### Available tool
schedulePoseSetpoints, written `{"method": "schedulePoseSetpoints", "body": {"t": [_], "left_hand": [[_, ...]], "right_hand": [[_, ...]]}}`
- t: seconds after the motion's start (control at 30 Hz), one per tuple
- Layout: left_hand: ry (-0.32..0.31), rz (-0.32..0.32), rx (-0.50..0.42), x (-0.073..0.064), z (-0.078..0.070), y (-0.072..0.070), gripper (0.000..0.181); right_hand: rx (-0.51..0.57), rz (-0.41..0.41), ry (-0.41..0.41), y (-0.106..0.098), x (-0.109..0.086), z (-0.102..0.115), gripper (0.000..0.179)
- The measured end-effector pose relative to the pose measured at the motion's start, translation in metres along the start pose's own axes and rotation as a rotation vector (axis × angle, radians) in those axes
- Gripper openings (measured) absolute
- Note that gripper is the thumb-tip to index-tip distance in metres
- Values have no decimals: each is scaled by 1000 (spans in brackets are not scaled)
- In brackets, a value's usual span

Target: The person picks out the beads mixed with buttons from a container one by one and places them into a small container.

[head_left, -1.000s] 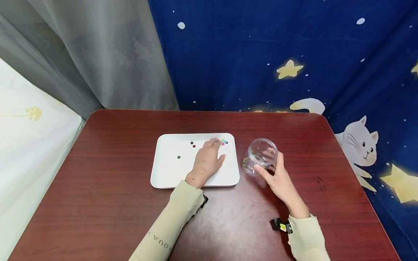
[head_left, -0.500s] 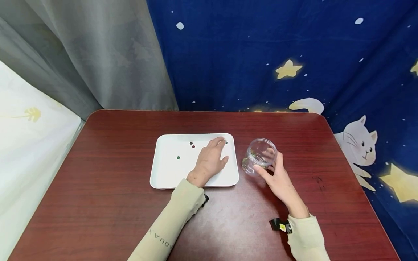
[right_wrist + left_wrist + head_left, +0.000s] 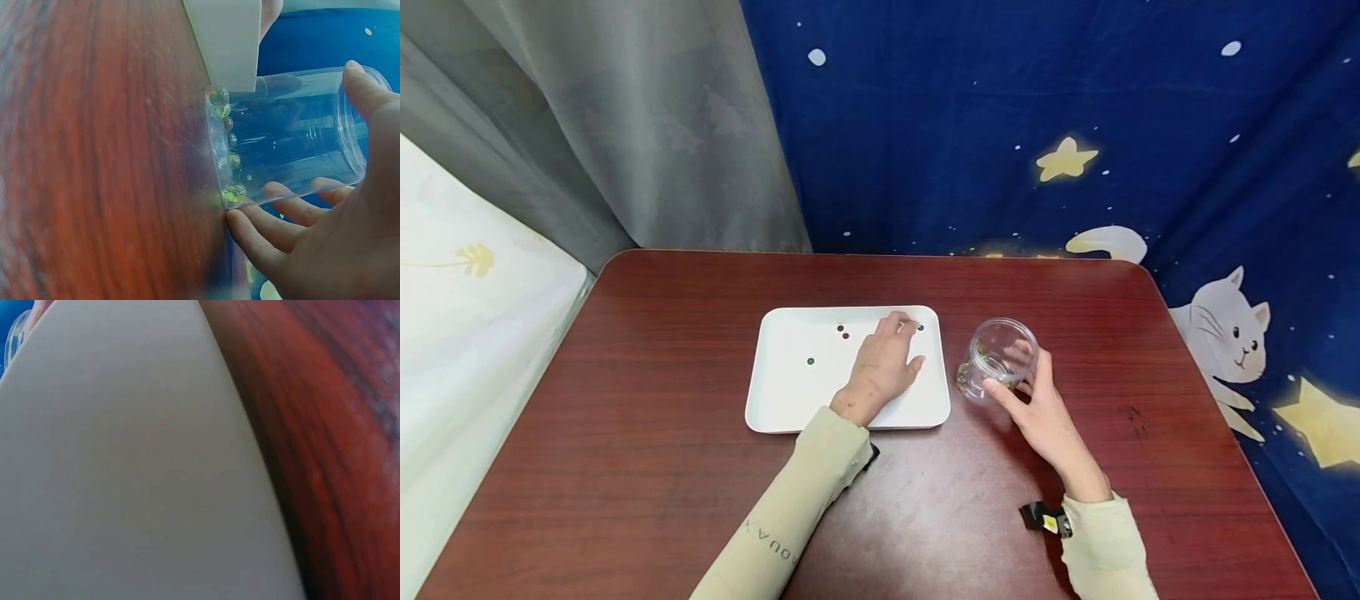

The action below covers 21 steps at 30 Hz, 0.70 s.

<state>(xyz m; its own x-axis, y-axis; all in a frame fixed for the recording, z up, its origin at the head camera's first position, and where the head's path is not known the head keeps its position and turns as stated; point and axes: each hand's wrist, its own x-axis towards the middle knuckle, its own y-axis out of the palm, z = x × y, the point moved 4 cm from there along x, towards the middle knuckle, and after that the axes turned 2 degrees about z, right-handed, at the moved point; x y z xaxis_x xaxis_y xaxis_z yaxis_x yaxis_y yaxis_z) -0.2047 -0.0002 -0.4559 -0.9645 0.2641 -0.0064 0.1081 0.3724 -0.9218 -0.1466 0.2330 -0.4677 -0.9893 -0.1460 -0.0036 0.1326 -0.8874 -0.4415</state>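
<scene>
In the head view my left hand (image 3: 880, 367) reaches over the far right part of a white tray (image 3: 782, 392). Its fingers extend forward with the thumb apart, and the fingertips cover the spot beside a small dark round piece (image 3: 921, 327). A clear plastic jar (image 3: 1000, 333) stands upright on the table just right of the tray. My right hand (image 3: 1037, 404) holds it, thumb on the near side and fingers round the other. Seen from the right wrist, several glass marbles (image 3: 234, 190) with yellow-green swirls lie along the jar's bottom. The left wrist view shows only tray, table and a sliver of jar.
Farther left on the tray lie a dark round piece (image 3: 840, 328), a red one (image 3: 846, 336) and a green one (image 3: 810, 361). Everything stands on a reddish-brown wooden table (image 3: 647, 433). Grey and blue curtains (image 3: 940, 125) hang behind its far edge.
My left hand has shifted slightly right, and its fingers now cover the cluster of bright small pieces that showed a second ago. The right hand and jar stay in place.
</scene>
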Motion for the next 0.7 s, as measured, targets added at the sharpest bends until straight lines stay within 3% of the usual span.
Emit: {"method": "schedulePoseSetpoints", "body": {"t": [0.33,0.7], "left_hand": [[-61,-22,-19,0,3,-2,55],[-53,-39,-30,-2,3,-2,48]], "right_hand": [[-1,-4,0,0,0,0,76],[0,-2,-7,0,0,0,76]]}}
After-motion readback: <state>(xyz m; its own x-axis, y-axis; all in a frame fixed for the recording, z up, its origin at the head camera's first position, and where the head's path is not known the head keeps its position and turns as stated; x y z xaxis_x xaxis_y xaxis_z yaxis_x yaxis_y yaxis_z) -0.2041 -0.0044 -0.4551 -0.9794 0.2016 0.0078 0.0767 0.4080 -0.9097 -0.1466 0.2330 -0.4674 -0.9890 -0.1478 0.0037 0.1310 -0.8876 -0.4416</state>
